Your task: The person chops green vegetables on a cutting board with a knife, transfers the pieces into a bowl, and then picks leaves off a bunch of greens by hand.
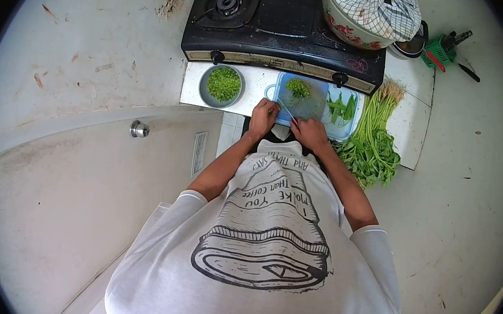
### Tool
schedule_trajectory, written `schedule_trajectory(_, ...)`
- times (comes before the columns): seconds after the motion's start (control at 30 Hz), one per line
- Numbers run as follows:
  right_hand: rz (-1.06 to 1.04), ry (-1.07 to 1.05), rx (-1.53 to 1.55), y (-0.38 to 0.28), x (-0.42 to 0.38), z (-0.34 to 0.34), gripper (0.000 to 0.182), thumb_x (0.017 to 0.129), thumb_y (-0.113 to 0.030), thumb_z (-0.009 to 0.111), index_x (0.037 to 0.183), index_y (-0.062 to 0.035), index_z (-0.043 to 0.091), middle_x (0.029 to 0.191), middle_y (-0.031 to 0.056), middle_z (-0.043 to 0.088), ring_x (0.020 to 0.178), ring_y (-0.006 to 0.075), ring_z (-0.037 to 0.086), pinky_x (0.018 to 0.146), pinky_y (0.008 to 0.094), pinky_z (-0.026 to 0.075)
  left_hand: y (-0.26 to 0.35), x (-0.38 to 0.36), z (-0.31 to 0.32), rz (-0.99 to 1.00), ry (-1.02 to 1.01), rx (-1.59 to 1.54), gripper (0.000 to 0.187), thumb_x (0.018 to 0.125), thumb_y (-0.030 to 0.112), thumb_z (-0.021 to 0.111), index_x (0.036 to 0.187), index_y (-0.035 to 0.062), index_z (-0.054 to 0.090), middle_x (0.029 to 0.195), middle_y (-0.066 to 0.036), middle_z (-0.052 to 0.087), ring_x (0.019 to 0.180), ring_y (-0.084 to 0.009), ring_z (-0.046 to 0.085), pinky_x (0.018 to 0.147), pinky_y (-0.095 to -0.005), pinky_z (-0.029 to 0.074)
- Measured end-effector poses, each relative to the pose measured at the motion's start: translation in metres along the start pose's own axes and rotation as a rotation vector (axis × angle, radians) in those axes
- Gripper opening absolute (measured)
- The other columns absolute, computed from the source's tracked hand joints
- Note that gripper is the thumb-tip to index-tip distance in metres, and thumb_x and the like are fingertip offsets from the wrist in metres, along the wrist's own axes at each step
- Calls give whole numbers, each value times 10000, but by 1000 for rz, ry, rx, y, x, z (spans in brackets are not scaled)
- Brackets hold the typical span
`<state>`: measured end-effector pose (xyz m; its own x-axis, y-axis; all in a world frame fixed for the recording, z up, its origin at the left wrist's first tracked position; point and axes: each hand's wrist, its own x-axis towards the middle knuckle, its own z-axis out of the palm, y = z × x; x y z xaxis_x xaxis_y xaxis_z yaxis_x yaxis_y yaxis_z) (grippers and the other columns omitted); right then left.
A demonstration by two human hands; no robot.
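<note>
My right hand (309,133) is closed around a knife (287,110), its thin blade slanting up and left over a blue cutting board (318,93). Fingers bent together, my left hand (264,117) is at the board's left edge, close to the blade tip; whatever it pinches is too small to make out. A small heap of finely chopped greens (297,88) sits on the board above the knife. Right of it, cut green pieces (340,108) lie in a light blue tray (359,106). A grey bowl (202,90) of chopped greens stands to the left.
Behind the board is a black gas stove (284,52) with a cloth-covered floral pot (358,35). A large bunch of leafy stems (376,135) with roots lies to the right. Farther right are a dark-handled pan (413,47) and a green basket (439,51) of utensils.
</note>
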<state>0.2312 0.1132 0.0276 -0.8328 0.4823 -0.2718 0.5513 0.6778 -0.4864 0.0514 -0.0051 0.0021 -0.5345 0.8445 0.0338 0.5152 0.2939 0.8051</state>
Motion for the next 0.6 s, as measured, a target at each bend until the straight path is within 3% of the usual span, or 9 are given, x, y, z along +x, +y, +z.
schedule_trajectory(0.6, -50, -29, -75, 3, 8, 13, 444, 1010, -426, 557, 910, -40, 750, 796, 239, 729, 734, 420, 728, 701, 530, 589, -4, -7, -1, 75, -33, 29, 121, 889, -6, 699, 1005, 3, 734, 943, -180, 665, 898, -374, 673, 794, -449, 550)
